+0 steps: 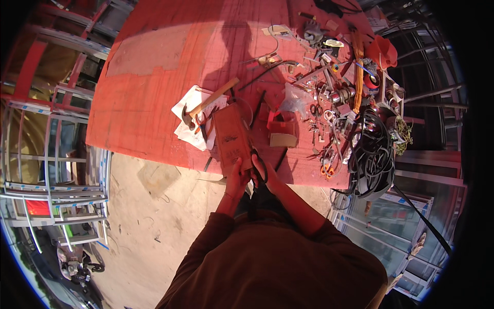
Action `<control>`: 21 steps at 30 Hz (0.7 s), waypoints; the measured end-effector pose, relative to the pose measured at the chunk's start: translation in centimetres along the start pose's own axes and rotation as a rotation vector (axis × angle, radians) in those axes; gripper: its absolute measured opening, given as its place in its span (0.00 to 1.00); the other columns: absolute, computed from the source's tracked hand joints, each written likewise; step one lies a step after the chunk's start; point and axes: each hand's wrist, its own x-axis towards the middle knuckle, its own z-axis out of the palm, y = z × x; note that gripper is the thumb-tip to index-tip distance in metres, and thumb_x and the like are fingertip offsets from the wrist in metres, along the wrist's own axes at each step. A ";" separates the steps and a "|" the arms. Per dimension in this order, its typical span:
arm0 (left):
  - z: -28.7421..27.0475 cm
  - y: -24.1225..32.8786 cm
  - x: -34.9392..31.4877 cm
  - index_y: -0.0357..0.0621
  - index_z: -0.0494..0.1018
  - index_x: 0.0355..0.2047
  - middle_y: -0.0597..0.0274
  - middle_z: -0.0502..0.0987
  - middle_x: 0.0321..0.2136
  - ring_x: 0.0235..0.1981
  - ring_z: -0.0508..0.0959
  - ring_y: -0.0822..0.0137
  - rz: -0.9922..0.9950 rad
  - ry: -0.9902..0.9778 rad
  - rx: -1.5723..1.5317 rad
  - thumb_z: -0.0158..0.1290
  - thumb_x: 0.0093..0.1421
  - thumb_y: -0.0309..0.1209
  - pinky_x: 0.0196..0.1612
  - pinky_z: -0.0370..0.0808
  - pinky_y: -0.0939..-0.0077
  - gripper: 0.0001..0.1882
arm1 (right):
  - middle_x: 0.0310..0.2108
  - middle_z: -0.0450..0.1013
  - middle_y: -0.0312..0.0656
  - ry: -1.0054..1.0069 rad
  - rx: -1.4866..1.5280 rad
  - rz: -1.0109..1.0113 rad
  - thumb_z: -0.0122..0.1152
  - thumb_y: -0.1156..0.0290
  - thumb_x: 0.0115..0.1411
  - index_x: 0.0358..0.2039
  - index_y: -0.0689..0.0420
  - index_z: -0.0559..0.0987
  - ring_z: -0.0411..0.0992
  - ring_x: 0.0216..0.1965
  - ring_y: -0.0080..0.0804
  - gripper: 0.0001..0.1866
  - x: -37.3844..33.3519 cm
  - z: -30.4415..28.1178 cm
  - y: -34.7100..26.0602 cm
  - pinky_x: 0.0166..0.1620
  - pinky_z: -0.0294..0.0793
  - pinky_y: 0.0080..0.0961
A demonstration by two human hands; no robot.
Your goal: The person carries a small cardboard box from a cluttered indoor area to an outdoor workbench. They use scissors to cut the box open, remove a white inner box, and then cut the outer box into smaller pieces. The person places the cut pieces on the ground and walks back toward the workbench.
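A long brown cardboard box with dark print lies tilted over the near edge of the table. My left hand is closed on its near left corner, fingers against the cardboard. At the near right corner, my right hand is closed around black-handled scissors; the blades are hard to make out. Left of the box, a claw hammer with a wooden handle rests on white papers, beside pliers or similar small tools. A small open box sits right of the long box.
The red table carries a heap of tools, fittings and tape rolls on its right. A coil of black cable hangs at the right edge, near orange-handled scissors. Metal frames stand at left, glazed frames at right.
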 end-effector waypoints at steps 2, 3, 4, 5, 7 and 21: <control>0.0 -0.3 0.0 0.51 0.73 0.33 0.65 0.75 0.23 0.21 0.74 0.70 -0.050 0.161 0.047 0.45 0.74 0.48 0.23 0.66 0.75 0.18 | 0.12 0.66 0.34 -0.051 -0.086 -0.005 0.41 0.32 0.71 0.17 0.54 0.71 0.66 0.13 0.25 0.39 0.1 -0.3 -0.5 0.19 0.62 0.24; -0.1 -0.3 0.2 0.50 0.74 0.34 0.65 0.75 0.23 0.20 0.74 0.71 -0.047 0.130 0.056 0.45 0.74 0.48 0.21 0.65 0.76 0.18 | 0.12 0.65 0.34 -0.056 -0.143 -0.052 0.41 0.32 0.71 0.17 0.53 0.70 0.66 0.14 0.25 0.39 0.5 -0.6 -1.0 0.18 0.62 0.24; -0.3 -0.2 0.3 0.50 0.74 0.35 0.65 0.76 0.23 0.19 0.75 0.71 0.002 0.202 0.022 0.45 0.74 0.47 0.20 0.64 0.77 0.18 | 0.14 0.66 0.33 -0.051 -0.062 -0.078 0.44 0.34 0.71 0.18 0.52 0.71 0.66 0.14 0.24 0.36 0.2 -0.2 -1.2 0.19 0.62 0.24; -0.6 0.2 0.5 0.49 0.74 0.38 0.63 0.76 0.24 0.22 0.76 0.69 0.049 0.150 0.035 0.44 0.74 0.47 0.23 0.66 0.74 0.17 | 0.15 0.66 0.32 -0.050 -0.026 -0.056 0.48 0.37 0.71 0.19 0.52 0.71 0.66 0.14 0.23 0.34 0.3 0.0 -1.4 0.19 0.63 0.23; -1.1 0.3 0.9 0.46 0.73 0.43 0.60 0.77 0.27 0.26 0.77 0.65 0.022 0.083 0.000 0.43 0.75 0.46 0.28 0.71 0.69 0.17 | 0.16 0.66 0.31 0.025 0.012 -0.042 0.53 0.38 0.70 0.21 0.51 0.73 0.66 0.15 0.22 0.31 0.1 0.6 -1.5 0.19 0.63 0.22; -1.6 0.2 0.9 0.40 0.72 0.52 0.51 0.80 0.34 0.35 0.80 0.51 -0.043 -0.061 0.029 0.39 0.76 0.47 0.43 0.76 0.57 0.24 | 0.17 0.66 0.33 -0.069 0.105 -0.092 0.47 0.37 0.71 0.31 0.51 0.70 0.67 0.15 0.23 0.28 1.4 -0.1 -1.3 0.19 0.63 0.22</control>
